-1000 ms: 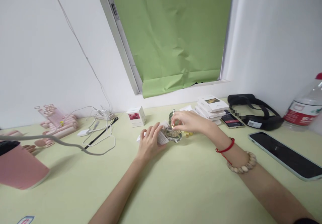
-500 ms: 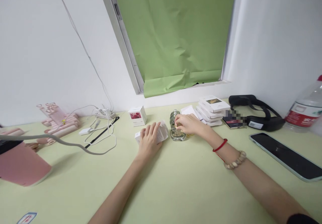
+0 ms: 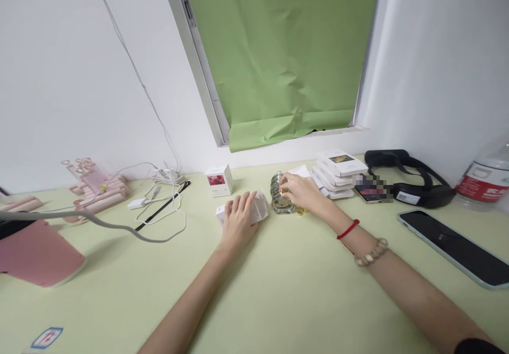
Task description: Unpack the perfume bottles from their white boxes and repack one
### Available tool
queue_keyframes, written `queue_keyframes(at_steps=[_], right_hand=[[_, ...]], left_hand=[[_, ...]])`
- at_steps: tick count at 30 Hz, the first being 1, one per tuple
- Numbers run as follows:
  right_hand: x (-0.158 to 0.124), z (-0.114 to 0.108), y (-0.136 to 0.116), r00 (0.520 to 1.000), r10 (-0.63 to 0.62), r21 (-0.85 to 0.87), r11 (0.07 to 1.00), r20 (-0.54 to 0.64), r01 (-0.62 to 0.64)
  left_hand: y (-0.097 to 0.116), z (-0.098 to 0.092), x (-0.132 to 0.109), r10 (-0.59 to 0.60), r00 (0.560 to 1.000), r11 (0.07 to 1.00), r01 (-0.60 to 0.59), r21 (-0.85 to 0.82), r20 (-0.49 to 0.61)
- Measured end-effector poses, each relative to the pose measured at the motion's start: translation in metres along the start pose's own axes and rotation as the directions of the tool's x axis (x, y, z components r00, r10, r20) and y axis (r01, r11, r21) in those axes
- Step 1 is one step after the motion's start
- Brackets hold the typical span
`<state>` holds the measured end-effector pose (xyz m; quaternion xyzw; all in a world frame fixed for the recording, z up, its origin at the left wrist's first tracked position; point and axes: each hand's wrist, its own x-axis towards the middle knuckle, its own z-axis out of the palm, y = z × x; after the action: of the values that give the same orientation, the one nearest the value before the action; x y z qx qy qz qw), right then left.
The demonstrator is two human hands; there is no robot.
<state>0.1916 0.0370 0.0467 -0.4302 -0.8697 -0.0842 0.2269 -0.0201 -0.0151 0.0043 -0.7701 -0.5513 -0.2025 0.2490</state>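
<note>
My left hand (image 3: 237, 220) is closed over a small white box (image 3: 260, 206) that lies on the table, its fingers bent across the top. Just to the right stands a ribbed clear glass piece (image 3: 275, 188), apparently several small bottles in a row. Thumb and fingertips of my right hand (image 3: 304, 192) are pinched at its right side on a small gold-coloured piece (image 3: 281, 191), partly hidden by the fingers. Another small gold piece (image 3: 299, 212) lies on the table below that hand.
Behind the left hand stands a white box with a red picture (image 3: 218, 180). Flat white boxes (image 3: 340, 164) are stacked at right, near a black headset (image 3: 421, 192), phone (image 3: 449, 245) and bottle (image 3: 483, 182). At left are cables (image 3: 175, 211) and a pink cup (image 3: 42, 250).
The view has shifted slightly. My right hand has turned a little beside the glass piece, and the gold piece below shows more clearly. My left hand keeps its hold on the box.
</note>
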Motion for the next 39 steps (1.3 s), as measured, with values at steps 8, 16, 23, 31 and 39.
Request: queue_keyframes(at_steps=[8, 16, 23, 31, 39], right_hand=[[0.000, 0.006, 0.006, 0.999, 0.043, 0.039, 0.998, -0.017, -0.042], [0.000, 0.006, 0.004, 0.994, 0.104, 0.067, 0.992, -0.022, -0.102], [0.001, 0.002, 0.003, 0.990, 0.143, 0.041, 0.989, -0.004, -0.142], [0.000, -0.027, -0.024, 0.979, 0.063, 0.173, 0.984, -0.191, -0.029], [-0.002, -0.031, -0.038, 0.985, 0.032, 0.176, 0.984, -0.172, -0.001]], left_hand=[[0.000, -0.001, 0.000, -0.016, 1.000, 1.000, 0.016, -0.015, -0.013], [-0.001, 0.000, 0.000, -0.040, 0.997, 0.998, 0.037, -0.045, -0.063], [0.005, -0.006, 0.001, -0.109, 0.952, 0.978, 0.051, -0.202, -0.286], [0.011, -0.006, 0.001, -0.088, 0.940, 0.979, 0.019, -0.204, -0.331], [0.020, -0.015, -0.003, -0.097, 0.911, 0.976, 0.007, -0.220, -0.400]])
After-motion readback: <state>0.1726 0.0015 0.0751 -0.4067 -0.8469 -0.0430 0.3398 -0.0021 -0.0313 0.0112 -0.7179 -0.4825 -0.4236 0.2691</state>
